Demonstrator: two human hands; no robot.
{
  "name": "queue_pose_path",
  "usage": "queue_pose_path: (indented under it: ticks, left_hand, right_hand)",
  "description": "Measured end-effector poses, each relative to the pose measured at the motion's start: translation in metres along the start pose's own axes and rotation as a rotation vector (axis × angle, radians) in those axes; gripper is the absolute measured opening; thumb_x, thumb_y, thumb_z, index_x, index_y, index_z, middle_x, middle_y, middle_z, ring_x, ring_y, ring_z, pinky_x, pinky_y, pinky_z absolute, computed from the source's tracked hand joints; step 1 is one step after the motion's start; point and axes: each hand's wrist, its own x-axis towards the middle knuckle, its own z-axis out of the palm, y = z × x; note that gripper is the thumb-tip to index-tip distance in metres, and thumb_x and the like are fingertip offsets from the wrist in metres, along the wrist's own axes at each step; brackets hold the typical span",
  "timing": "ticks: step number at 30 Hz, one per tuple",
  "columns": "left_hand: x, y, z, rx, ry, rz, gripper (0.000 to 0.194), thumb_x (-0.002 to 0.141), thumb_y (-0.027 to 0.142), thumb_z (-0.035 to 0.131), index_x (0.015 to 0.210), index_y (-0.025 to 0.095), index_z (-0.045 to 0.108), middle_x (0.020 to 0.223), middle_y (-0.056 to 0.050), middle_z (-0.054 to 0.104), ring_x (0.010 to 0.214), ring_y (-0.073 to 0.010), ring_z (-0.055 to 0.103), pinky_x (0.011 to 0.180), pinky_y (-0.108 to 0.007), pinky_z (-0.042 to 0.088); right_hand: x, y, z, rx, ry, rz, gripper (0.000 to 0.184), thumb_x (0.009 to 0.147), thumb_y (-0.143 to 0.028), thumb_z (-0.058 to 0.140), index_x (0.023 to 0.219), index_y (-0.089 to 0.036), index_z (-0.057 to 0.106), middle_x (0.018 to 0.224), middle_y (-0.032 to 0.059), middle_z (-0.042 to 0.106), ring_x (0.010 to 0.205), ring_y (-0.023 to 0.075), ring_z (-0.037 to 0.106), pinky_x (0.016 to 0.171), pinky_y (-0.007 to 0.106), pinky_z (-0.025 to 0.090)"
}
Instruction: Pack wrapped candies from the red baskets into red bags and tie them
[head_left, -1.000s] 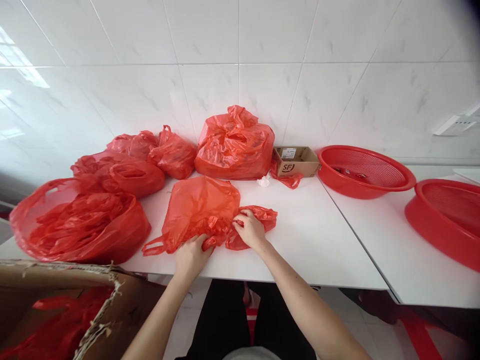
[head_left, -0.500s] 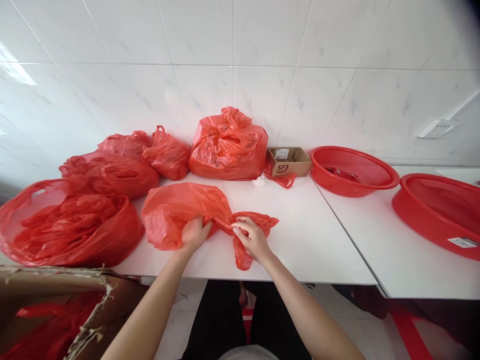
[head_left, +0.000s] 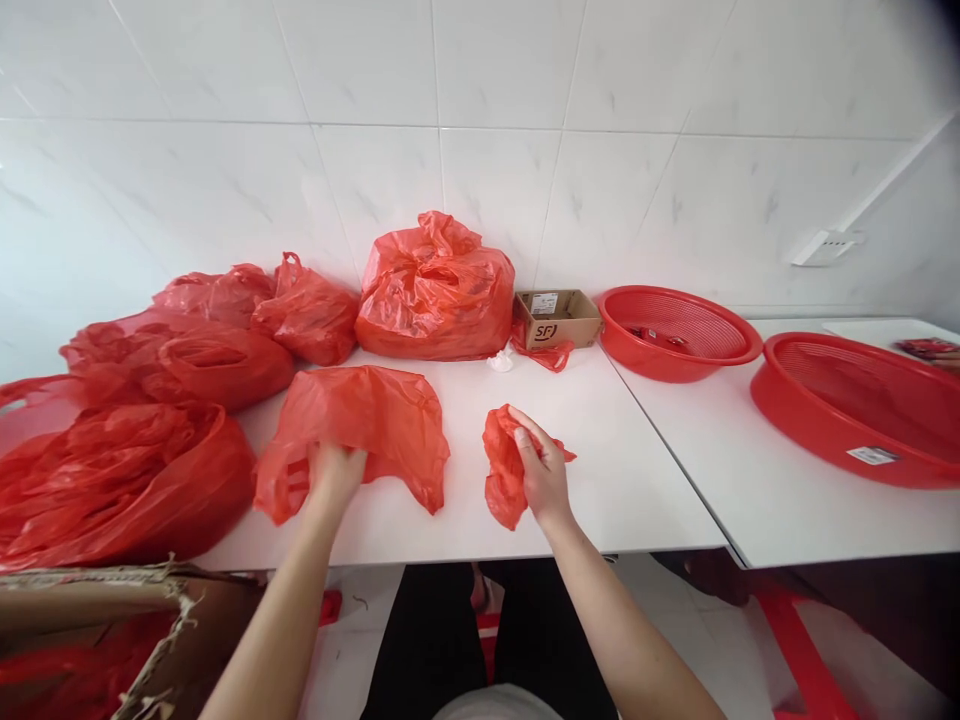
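1. Biggest thing up front is the white table point(head_left: 637, 460), with everything going on at its near side. Progress, as I read it: the two bags being handled are apart, one per hand, bare white between them. Neither is let go of, tied or folded flat, so sorting those two out looks only partway done.
2. Big open bag point(head_left: 176, 505) at the left, stuffed with crumpled red film.
3. Carton point(head_left: 214, 615) below it, ragged rim, more red plastic inside.
4. Two red baskets on the right: near basket point(head_left: 795, 430) and far basket point(head_left: 645, 362). The far one has a few small dark packs in it.
5. Tall bag point(head_left: 435, 315), bulging, up against the wall.
6. Loose bag point(head_left: 375, 410), front and centre-left over the table. Thin, see-through red, wrinkled and limp. The left hand point(head_left: 336, 472) is tucked under its near edge; film hides the fingers, so can't tell if they're spread or pinching.
7. Small box point(head_left: 574, 332) by the wall, brown, open top.
8. Small bag point(head_left: 504, 472), a darker scrunched wad right of the loose one. The right hand point(head_left: 546, 480) pinches it between thumb and fingers.
9. White scrap point(head_left: 501, 362), crumpled, near the small box.
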Motion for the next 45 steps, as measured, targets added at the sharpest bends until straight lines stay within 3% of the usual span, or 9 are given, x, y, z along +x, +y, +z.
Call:
queue_pose_path:
  ticks: [3, 8, 12, 18, 22, 27, 32, 39, 45]
  left_hand:
    - [-0.074, -0.002, -0.004, 0.008, -0.023, -0.025, 0.074, 0.093, 0.038, 0.052, 0.153, 0.007, 0.02, 0.156, -0.028, 0.024, 0.145, -0.0419, 0.023, 0.111, -0.064, 0.031]
    - [-0.158, 0.023, -0.012, -0.063, -0.236, 0.402, 0.043, 0.092, 0.024, 0.052, 0.135, 0.033, 0.053, 0.144, -0.006, 0.051, 0.137, -0.0272, 0.044, 0.108, -0.046, 0.044]
    - [-0.1, 0.031, 0.011, 0.097, -0.542, 0.562, 0.044, 0.09, 0.031, 0.054, 0.134, 0.032, 0.057, 0.143, -0.005, 0.056, 0.139, -0.0291, 0.042, 0.116, -0.052, 0.031]
    - [0.002, 0.019, 0.015, 0.248, -0.379, 0.258, 0.048, 0.088, 0.039, 0.049, 0.126, 0.013, 0.06, 0.134, -0.023, 0.059, 0.127, -0.0398, 0.052, 0.104, -0.057, 0.04]
    - [-0.048, 0.07, -0.003, -0.034, -0.243, 0.283, 0.05, 0.091, 0.044, 0.05, 0.137, 0.025, 0.049, 0.138, -0.013, 0.054, 0.127, -0.0317, 0.052, 0.105, -0.05, 0.041]
    - [-0.121, 0.12, 0.024, -0.422, -0.609, 0.16, 0.077, 0.073, 0.041, 0.076, 0.142, 0.03, 0.044, 0.139, -0.012, 0.052, 0.123, -0.0304, 0.055, 0.095, -0.044, 0.051]
    - [-0.096, 0.08, 0.042, -0.611, -0.646, -0.242, 0.035, 0.074, 0.046, 0.072, 0.094, 0.018, 0.07, 0.084, -0.006, 0.071, 0.076, -0.0207, 0.067, 0.075, -0.034, 0.054]
    - [-0.061, 0.039, 0.015, -0.602, -0.382, -0.385, 0.046, 0.073, 0.052, 0.072, 0.102, 0.016, 0.066, 0.07, -0.002, 0.069, 0.074, -0.0188, 0.067, 0.075, -0.03, 0.051]
    - [-0.074, 0.058, 0.02, -0.668, -0.384, -0.35, 0.044, 0.077, 0.051, 0.069, 0.105, 0.018, 0.062, 0.079, -0.003, 0.069, 0.081, -0.0197, 0.068, 0.073, -0.03, 0.052]
  right_hand:
    - [0.001, -0.003, -0.018, 0.071, 0.05, 0.055, 0.041, 0.096, -0.052, 0.047, 0.13, -0.033, 0.06, 0.143, 0.0022, 0.054, 0.133, 0.0249, 0.049, 0.111, 0.05, 0.041]
    - [-0.009, -0.007, -0.024, -0.05, 0.042, -0.012, 0.046, 0.097, -0.053, 0.044, 0.135, -0.03, 0.057, 0.147, 0.0036, 0.05, 0.138, 0.0243, 0.043, 0.116, 0.049, 0.035]
    - [-0.023, -0.016, -0.014, -0.121, -0.066, -0.116, 0.045, 0.1, -0.047, 0.041, 0.138, -0.026, 0.055, 0.145, 0.0045, 0.051, 0.138, 0.0224, 0.043, 0.116, 0.044, 0.036]
    - [-0.031, -0.018, -0.033, -0.205, -0.044, -0.112, 0.045, 0.101, -0.045, 0.039, 0.14, -0.027, 0.052, 0.143, 0.0055, 0.054, 0.132, 0.0232, 0.051, 0.11, 0.042, 0.044]
    - [-0.03, -0.014, -0.036, -0.295, 0.042, -0.129, 0.043, 0.102, -0.043, 0.037, 0.14, -0.03, 0.052, 0.142, 0.0039, 0.054, 0.131, 0.023, 0.05, 0.11, 0.043, 0.043]
    - [-0.032, -0.01, -0.012, -0.261, -0.051, -0.261, 0.043, 0.102, -0.038, 0.036, 0.142, -0.029, 0.049, 0.144, 0.0039, 0.052, 0.135, 0.0214, 0.047, 0.113, 0.041, 0.041]
    - [-0.03, -0.008, -0.031, -0.095, 0.02, -0.036, 0.046, 0.101, -0.048, 0.038, 0.134, -0.023, 0.057, 0.138, 0.0076, 0.058, 0.131, 0.0235, 0.051, 0.11, 0.041, 0.043]
    - [-0.015, 0.01, -0.08, 0.062, 0.259, 0.112, 0.041, 0.094, -0.054, 0.047, 0.108, -0.018, 0.063, 0.105, 0.0107, 0.07, 0.095, 0.0242, 0.067, 0.082, 0.038, 0.055]
    - [-0.022, -0.023, -0.076, -0.352, 0.523, -0.174, 0.036, 0.092, -0.041, 0.054, 0.122, -0.021, 0.056, 0.118, 0.0118, 0.061, 0.106, 0.0244, 0.059, 0.093, 0.044, 0.049]
